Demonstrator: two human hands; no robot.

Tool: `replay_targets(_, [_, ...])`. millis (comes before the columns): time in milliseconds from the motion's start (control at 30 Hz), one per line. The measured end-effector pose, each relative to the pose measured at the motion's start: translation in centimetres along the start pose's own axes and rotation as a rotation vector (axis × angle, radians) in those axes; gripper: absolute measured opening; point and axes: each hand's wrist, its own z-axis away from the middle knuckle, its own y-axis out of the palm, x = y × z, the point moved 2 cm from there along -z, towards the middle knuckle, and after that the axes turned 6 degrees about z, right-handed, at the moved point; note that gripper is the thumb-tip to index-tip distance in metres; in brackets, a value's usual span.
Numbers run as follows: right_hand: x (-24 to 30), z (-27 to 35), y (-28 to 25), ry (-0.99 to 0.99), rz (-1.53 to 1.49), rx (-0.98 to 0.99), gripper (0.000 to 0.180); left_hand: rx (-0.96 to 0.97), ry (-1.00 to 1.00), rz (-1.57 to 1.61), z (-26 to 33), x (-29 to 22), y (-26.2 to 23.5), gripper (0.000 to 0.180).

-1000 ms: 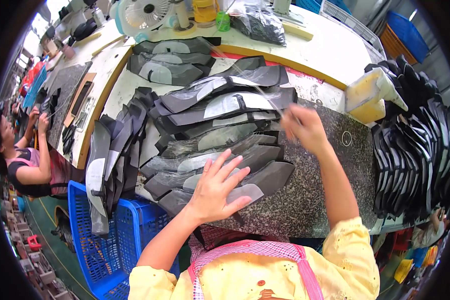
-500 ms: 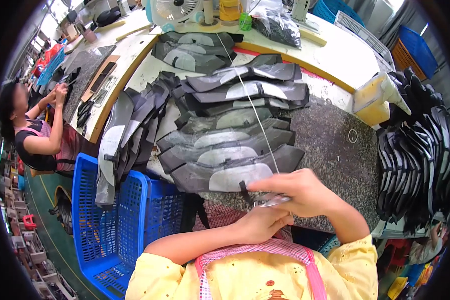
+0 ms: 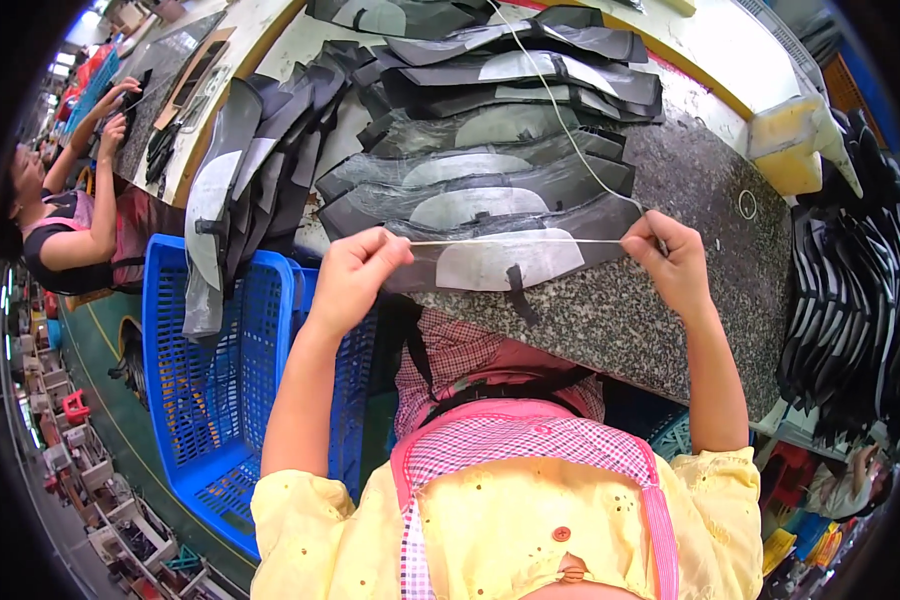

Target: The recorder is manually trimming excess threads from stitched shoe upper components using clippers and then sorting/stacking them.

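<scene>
While a yellow sleeve (image 3: pixel 300 530) and a checked pink apron (image 3: pixel 530 435) occupy the near foreground, two bare hands are raised at the near edge of the speckled surface (image 3: pixel 610 335). The left hand (image 3: pixel 360 270) is clamped, thumb against fingers, on a thin white cord (image 3: pixel 515 241); the right hand (image 3: pixel 667 255) is likewise clamped on it. Between them the cord runs taut and nearly level in front of the nearest dark grey piece (image 3: pixel 602 228), which bears a pale patch (image 3: pixel 470 268) and a short black strap (image 3: pixel 520 292); contact between cord and piece cannot be confirmed. To the left, a blue basket (image 3: pixel 158 340) stands below overhanging stacked pieces (image 3: pixel 270 190). From the right hand, the cord curves away over a row of overlapping pieces (image 3: pixel 480 165). A white ring (image 3: pixel 747 205) lies at right, near a yellowish container (image 3: pixel 785 150); further right are black-and-grey pieces (image 3: pixel 840 310), closely stacked. At far left, a co-worker (image 3: pixel 75 240) has both forearms raised.
</scene>
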Motion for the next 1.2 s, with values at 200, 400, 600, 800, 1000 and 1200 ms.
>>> replay_targets(200, [2.7,-0.3,-1.3,-0.206,0.501,-0.365,0.031,0.023,0.351,-0.406,1.5,-3.3,4.0,0.016])
replay_targets(400, [8.4,0.9,5.2,-0.053,-0.18,0.473,0.028,0.042,0.581,-0.472,3.0,-6.1,4.1,0.007])
replay_targets(600, [4.4,-0.8,6.0,-0.08,0.071,0.137,0.013,-0.159,0.234,-0.39,0.8,-1.2,1.3,0.012])
replay_targets(800, [2.8,-0.9,5.5,-0.125,0.069,-0.057,0.016,-0.211,0.207,-0.384,-2.2,0.4,1.5,0.023])
replay_targets(1000, [2.6,-1.6,5.6,-0.162,-0.005,0.115,0.02,-0.237,0.059,-0.414,-2.2,1.2,0.6,0.022])
replay_targets(1200, [2.4,-1.3,5.7,-0.183,-0.002,0.125,0.021,-0.216,-0.018,-0.548,-2.7,1.2,0.7,0.032])
